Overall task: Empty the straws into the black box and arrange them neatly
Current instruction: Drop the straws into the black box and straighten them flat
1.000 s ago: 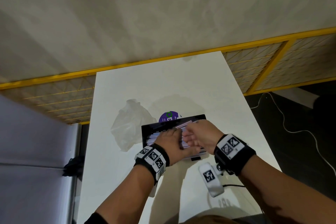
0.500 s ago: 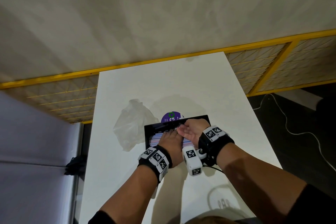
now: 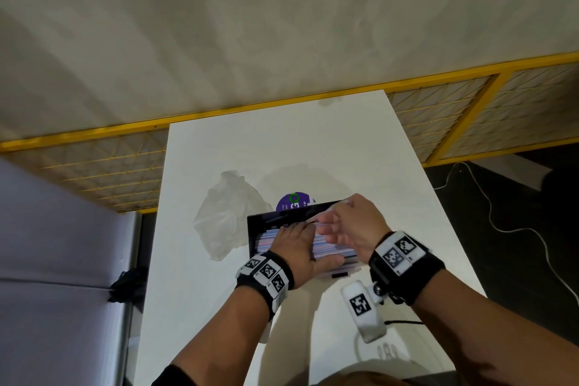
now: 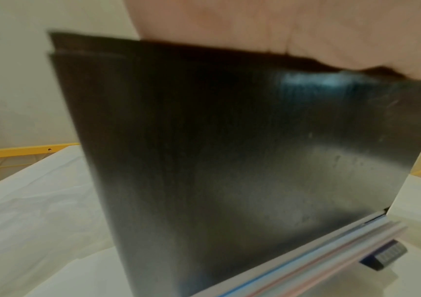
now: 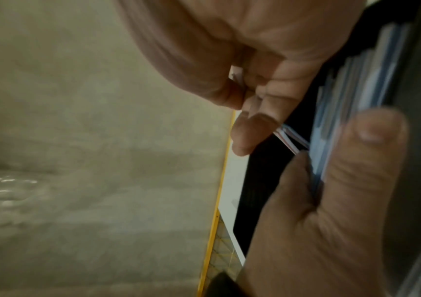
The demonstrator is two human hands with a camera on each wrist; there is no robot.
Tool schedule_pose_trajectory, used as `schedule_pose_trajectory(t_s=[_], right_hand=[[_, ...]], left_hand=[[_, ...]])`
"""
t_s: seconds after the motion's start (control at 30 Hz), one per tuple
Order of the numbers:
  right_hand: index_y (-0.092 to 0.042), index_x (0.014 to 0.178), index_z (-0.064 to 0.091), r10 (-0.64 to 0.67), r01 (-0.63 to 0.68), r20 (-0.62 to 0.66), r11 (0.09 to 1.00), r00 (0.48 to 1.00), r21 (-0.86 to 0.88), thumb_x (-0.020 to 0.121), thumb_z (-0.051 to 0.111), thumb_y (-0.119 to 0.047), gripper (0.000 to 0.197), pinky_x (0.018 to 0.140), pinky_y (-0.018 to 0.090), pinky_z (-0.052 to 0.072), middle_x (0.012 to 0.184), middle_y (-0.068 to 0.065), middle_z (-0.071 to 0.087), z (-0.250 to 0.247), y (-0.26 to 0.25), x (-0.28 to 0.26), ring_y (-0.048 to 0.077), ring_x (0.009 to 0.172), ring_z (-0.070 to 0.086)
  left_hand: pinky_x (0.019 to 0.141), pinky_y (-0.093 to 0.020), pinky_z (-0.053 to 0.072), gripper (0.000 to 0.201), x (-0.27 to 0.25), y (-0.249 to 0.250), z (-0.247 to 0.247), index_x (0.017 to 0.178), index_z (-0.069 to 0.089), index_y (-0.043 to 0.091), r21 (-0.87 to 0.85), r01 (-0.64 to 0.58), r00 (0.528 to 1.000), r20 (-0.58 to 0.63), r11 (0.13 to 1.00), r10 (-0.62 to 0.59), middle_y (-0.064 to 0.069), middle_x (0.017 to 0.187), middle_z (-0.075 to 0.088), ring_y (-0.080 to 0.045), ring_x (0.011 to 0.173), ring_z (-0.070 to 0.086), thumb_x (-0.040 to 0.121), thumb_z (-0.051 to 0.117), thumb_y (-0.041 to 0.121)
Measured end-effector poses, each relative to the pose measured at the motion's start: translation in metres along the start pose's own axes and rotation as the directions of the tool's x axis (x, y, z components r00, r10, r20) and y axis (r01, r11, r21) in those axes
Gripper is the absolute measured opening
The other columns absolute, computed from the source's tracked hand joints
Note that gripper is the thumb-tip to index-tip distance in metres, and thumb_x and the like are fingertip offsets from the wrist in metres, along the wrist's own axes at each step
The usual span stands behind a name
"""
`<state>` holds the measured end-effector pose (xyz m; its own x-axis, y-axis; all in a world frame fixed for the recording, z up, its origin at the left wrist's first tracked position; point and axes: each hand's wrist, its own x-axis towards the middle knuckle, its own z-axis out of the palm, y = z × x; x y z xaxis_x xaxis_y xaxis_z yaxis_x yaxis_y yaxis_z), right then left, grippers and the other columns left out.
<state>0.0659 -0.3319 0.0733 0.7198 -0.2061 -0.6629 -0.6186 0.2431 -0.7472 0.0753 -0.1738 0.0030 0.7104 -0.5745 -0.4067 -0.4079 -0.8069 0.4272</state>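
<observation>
The black box [image 3: 254,230] stands mid-table, filled with paper-wrapped straws [image 3: 266,240] lying side by side. My left hand [image 3: 294,246] lies flat on the pile with straight fingers, its thumb along the near edge. My right hand [image 3: 347,226] hovers over the box's right half and pinches a few straws [image 5: 290,138] between thumb and fingertips. In the left wrist view my palm [image 4: 280,30] tops the box's black wall [image 4: 229,140], and some straws [image 4: 331,251] lie along its lower edge. In the right wrist view my left thumb [image 5: 361,160] rests on the boxed straws [image 5: 371,80].
An empty clear plastic bag [image 3: 225,216] lies left of the box on the white table [image 3: 282,141]. A purple round label [image 3: 294,201] peeks out behind the box. A yellow-framed mesh barrier [image 3: 470,110] runs behind the table. A white cable [image 3: 501,222] trails on the dark floor at right.
My right hand has lifted off the pile and moved right and back, now with a few straws pinched. The left hand has stayed pressed on the straws.
</observation>
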Motion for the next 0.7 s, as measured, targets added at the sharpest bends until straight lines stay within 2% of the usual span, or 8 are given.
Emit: schedule_pose_trajectory(t_s=[0.13, 0.2, 0.3, 0.33, 0.4, 0.47, 0.57, 0.7], right_hand=[[-0.002, 0.094, 0.057, -0.143, 0.142, -0.030, 0.989, 0.989, -0.040, 0.096, 0.044, -0.004, 0.014, 0.048, 0.032, 0.052, 0.082, 0.023, 0.074, -0.024, -0.016, -0.024, 0.029, 0.062, 0.070], [-0.005, 0.101, 0.051, -0.158, 0.157, -0.041, 0.987, 0.987, -0.022, 0.098, 0.046, -0.007, 0.006, 0.047, 0.032, 0.052, 0.081, 0.020, 0.074, -0.035, -0.019, -0.027, 0.029, 0.062, 0.070], [-0.008, 0.103, 0.050, -0.144, 0.144, -0.010, 0.989, 0.989, 0.006, 0.101, 0.047, -0.009, 0.004, 0.048, 0.032, 0.052, 0.079, 0.017, 0.073, -0.047, -0.019, -0.029, 0.029, 0.062, 0.069], [-0.008, 0.103, 0.050, -0.139, 0.139, -0.001, 0.990, 0.990, 0.020, 0.101, 0.048, -0.009, 0.003, 0.049, 0.033, 0.053, 0.079, 0.017, 0.073, -0.049, -0.017, -0.029, 0.029, 0.063, 0.069], [-0.008, 0.102, 0.050, -0.125, 0.125, 0.010, 0.991, 0.992, 0.054, 0.101, 0.049, -0.010, 0.002, 0.052, 0.033, 0.055, 0.079, 0.017, 0.073, -0.049, -0.010, -0.028, 0.030, 0.064, 0.069], [-0.007, 0.101, 0.051, -0.085, 0.082, 0.029, 0.993, 0.996, 0.086, 0.101, 0.051, -0.010, 0.003, 0.057, 0.035, 0.057, 0.080, 0.018, 0.073, -0.042, 0.000, -0.023, 0.031, 0.067, 0.071], [-0.004, 0.101, 0.054, 0.040, -0.051, 0.098, 0.992, 0.994, 0.118, 0.101, 0.056, -0.012, 0.008, 0.063, 0.035, 0.059, 0.082, 0.019, 0.074, -0.030, 0.015, -0.016, 0.030, 0.071, 0.073], [0.000, 0.110, 0.058, 0.108, -0.128, 0.173, 0.986, 0.979, 0.105, 0.098, 0.067, -0.018, 0.024, 0.065, 0.035, 0.061, 0.087, 0.021, 0.076, -0.020, 0.023, -0.012, 0.031, 0.075, 0.074]], left_hand=[[0.111, -0.039, 0.039, 0.086, -0.005, 0.003, -0.013, 0.140, 0.048, 0.027, -0.106, 0.002, 1.000, -0.026, 0.994, -0.005, 0.001, 0.137, 0.056, -0.019, 0.127, 0.051, 0.078, 0.051, 0.087], [0.098, -0.028, 0.050, 0.077, -0.014, 0.001, -0.021, 0.126, 0.056, 0.034, -0.303, 0.007, 0.994, -0.102, 0.953, -0.039, 0.017, 0.116, 0.064, -0.001, 0.107, 0.060, 0.072, 0.058, 0.088], [0.086, -0.002, 0.043, 0.064, -0.028, -0.012, -0.034, 0.121, 0.061, 0.034, -0.358, 0.013, 0.969, -0.227, 0.933, -0.101, 0.031, 0.098, 0.061, 0.025, 0.096, 0.053, 0.077, 0.059, 0.081], [0.088, -0.003, 0.042, 0.061, -0.033, -0.019, -0.039, 0.123, 0.061, 0.031, -0.339, 0.027, 0.960, -0.252, 0.940, -0.118, 0.030, 0.102, 0.062, 0.022, 0.100, 0.054, 0.081, 0.058, 0.075], [0.097, -0.024, 0.049, 0.052, -0.042, -0.029, -0.050, 0.128, 0.061, 0.029, -0.302, 0.070, 0.945, -0.286, 0.951, -0.160, 0.017, 0.116, 0.067, 0.001, 0.108, 0.060, 0.089, 0.058, 0.064], [0.092, -0.035, 0.054, 0.042, -0.050, -0.036, -0.059, 0.123, 0.062, 0.034, -0.303, 0.105, 0.925, -0.319, 0.947, -0.205, 0.014, 0.113, 0.067, -0.007, 0.103, 0.063, 0.091, 0.056, 0.061], [0.088, -0.034, 0.055, 0.039, -0.054, -0.037, -0.065, 0.118, 0.060, 0.039, -0.290, 0.100, 0.923, -0.330, 0.952, -0.198, 0.017, 0.108, 0.066, -0.005, 0.099, 0.063, 0.089, 0.052, 0.063], [0.102, -0.026, 0.044, 0.051, -0.047, -0.028, -0.054, 0.137, 0.055, 0.027, -0.211, 0.067, 0.959, -0.256, 0.975, -0.121, 0.007, 0.134, 0.061, -0.012, 0.122, 0.056, 0.094, 0.057, 0.053]])
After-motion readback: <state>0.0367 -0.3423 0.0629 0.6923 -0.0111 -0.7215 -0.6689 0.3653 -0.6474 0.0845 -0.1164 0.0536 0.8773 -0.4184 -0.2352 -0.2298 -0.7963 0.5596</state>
